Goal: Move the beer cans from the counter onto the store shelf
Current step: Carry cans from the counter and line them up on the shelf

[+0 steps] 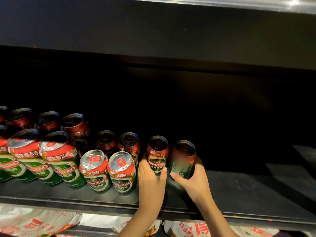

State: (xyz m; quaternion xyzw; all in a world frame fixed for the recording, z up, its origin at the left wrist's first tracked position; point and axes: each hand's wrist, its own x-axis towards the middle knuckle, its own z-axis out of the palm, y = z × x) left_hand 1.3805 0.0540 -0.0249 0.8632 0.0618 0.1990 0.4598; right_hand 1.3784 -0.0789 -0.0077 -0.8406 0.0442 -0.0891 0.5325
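Nearest, white packages with red print (34,223) lie below the black shelf (239,189). On the shelf, left hand (151,178) curls round a Tsingtao can (157,153); right hand (193,181) grips a second can (183,159) just right of it, blurred. Both cans upright, set back from the shelf's front edge. Left of them, a front pair of cans (109,171); taller cans (44,156) further left. Behind, more cans (75,127) in shadow.
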